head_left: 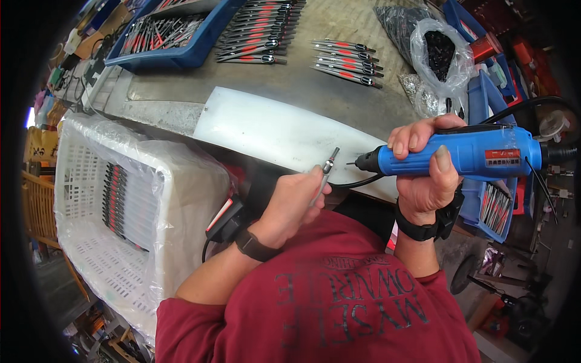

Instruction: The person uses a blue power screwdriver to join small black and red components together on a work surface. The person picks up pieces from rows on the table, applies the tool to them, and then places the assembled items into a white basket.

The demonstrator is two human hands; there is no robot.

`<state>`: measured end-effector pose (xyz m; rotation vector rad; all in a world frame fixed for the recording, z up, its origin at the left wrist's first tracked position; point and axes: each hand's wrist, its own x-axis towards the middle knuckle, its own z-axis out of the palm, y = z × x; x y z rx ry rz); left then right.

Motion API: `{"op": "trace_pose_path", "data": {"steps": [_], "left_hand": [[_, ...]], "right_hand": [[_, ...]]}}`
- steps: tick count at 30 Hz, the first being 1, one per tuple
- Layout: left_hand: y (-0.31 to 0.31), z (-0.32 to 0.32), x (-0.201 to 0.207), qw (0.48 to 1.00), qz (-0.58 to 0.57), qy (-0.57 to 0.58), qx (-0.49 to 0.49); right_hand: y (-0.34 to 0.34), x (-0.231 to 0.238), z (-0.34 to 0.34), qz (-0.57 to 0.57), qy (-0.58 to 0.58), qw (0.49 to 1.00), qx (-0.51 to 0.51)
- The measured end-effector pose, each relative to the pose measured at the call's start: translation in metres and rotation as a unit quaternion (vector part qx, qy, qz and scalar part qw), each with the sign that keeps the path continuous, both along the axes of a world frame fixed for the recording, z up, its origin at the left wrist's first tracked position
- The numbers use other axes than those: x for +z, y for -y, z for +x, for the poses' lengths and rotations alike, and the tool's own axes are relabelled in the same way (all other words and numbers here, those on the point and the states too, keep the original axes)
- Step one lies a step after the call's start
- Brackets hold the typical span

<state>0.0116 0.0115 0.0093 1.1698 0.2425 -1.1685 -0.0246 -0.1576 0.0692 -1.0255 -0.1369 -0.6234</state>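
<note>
Pinching a slim grey pen-shaped piece between thumb and curled fingers, the left hand holds it tilted, dark end up and away from the body, over the near edge of a white board. Just beside that end, but apart from it, is the thin bit of a blue power driver, which the right hand grips around its body. The bit points left while the piece slants across its line, so good work would call for bringing the two into one line before any contact, pinching firmly against twist, and pressing lightly. Farther out, similar pieces lie in a row on the table; a plastic-lined white basket stands at the left.
</note>
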Motion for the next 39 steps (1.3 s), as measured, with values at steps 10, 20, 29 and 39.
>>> {"op": "trace_pose_path", "data": {"steps": [10, 20, 29, 39], "left_hand": [[-0.0014, -0.0015, -0.0042, 0.999, -0.028, -0.028, 0.014], [-0.0014, -0.0025, -0.0047, 0.999, -0.029, -0.026, 0.017], [-0.0014, -0.0036, -0.0060, 0.999, -0.036, -0.023, 0.014], [-0.0002, -0.0072, -0.0075, 0.999, -0.033, 0.035, 0.012]], "right_hand": [[0.0021, -0.0020, -0.0012, -0.013, 0.009, 1.000, -0.011], [0.0023, -0.0030, -0.0049, -0.014, 0.009, 1.000, -0.007], [0.0030, -0.0054, -0.0055, -0.003, 0.012, 1.000, -0.010], [0.0014, -0.0028, -0.0071, 0.008, 0.002, 1.000, -0.001]]}}
